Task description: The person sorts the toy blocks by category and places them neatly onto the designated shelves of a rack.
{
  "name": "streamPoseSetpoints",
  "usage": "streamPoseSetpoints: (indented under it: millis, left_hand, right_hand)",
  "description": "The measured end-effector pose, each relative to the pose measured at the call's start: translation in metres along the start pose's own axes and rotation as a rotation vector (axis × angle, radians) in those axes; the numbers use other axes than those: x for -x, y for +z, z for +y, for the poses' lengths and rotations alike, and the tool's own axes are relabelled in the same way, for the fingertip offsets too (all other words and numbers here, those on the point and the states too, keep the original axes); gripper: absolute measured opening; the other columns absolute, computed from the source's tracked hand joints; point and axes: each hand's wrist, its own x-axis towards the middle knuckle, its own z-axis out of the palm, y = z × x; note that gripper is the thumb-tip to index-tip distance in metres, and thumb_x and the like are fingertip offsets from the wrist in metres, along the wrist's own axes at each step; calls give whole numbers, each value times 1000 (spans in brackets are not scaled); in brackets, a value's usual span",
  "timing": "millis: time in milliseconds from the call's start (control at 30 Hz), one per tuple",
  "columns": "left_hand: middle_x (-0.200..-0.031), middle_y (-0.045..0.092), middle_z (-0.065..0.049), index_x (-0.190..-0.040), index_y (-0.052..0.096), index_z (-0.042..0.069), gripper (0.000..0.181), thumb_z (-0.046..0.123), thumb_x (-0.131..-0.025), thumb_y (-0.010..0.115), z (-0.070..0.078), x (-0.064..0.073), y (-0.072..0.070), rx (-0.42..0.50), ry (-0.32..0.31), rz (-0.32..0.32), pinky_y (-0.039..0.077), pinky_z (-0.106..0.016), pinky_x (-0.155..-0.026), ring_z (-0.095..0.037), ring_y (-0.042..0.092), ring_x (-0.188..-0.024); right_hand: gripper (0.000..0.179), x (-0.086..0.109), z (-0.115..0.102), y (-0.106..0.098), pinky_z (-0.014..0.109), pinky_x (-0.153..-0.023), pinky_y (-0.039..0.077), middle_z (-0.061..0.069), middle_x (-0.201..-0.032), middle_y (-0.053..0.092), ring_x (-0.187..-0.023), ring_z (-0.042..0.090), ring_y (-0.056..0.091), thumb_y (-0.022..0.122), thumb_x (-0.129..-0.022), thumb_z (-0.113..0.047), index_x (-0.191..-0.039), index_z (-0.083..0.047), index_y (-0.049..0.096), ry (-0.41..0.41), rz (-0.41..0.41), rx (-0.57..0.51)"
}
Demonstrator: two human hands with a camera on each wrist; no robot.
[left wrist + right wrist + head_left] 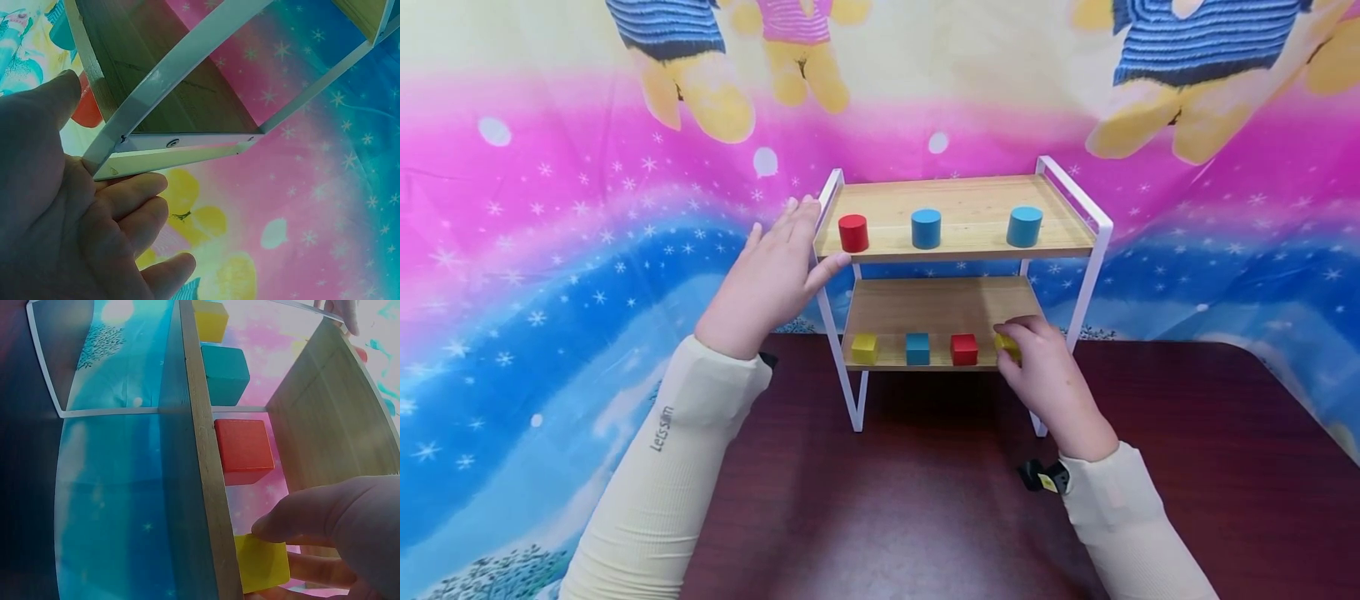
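My right hand point(1048, 375) pinches a yellow cube point(262, 564) at the right end of the lower shelf point(947, 296), thumb on one side and fingers on the other. Left of it along the front edge stand a red cube point(964, 350), a blue cube point(917, 349) and another yellow cube point(864, 349). My left hand point(767, 279) rests with extended fingers against the white frame point(150, 81) at the rack's upper left corner. Its thumb lies near a red cylinder point(853, 233) on the top shelf point(940, 196).
Two blue cylinders point(927, 229) stand farther right on the top shelf. The rack's white legs point(857, 408) stand on a dark reddish table point(880, 500). A colourful printed cloth point(550, 208) hangs behind and at the left.
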Motion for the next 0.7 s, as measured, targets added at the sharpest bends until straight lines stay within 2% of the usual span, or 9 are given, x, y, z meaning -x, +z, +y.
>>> streamPoseSetpoints:
  millis: [367, 700]
  left_hand:
    - [-169, 16, -12, -164, 10, 10, 88, 56, -100, 52, 0, -1, 0, 1, 4, 1, 5, -57, -124, -26, 5, -157]
    - [-169, 17, -13, -164, 12, 9, 88, 55, -100, 52, 1, 0, 0, 13, 5, 8, 5, -57, -124, -27, 6, -157]
  right_hand:
    - [31, 2, 2, 1, 60, -89, 55, 30, -119, 60, -108, 47, 58, 72, -86, 4, -116, 9, 70, -26, 27, -18]
    - [29, 6, 1, -2, 57, -84, 58, 26, -117, 60, -107, 43, 59, 74, -85, 0, -114, 7, 71, -8, 25, -19]
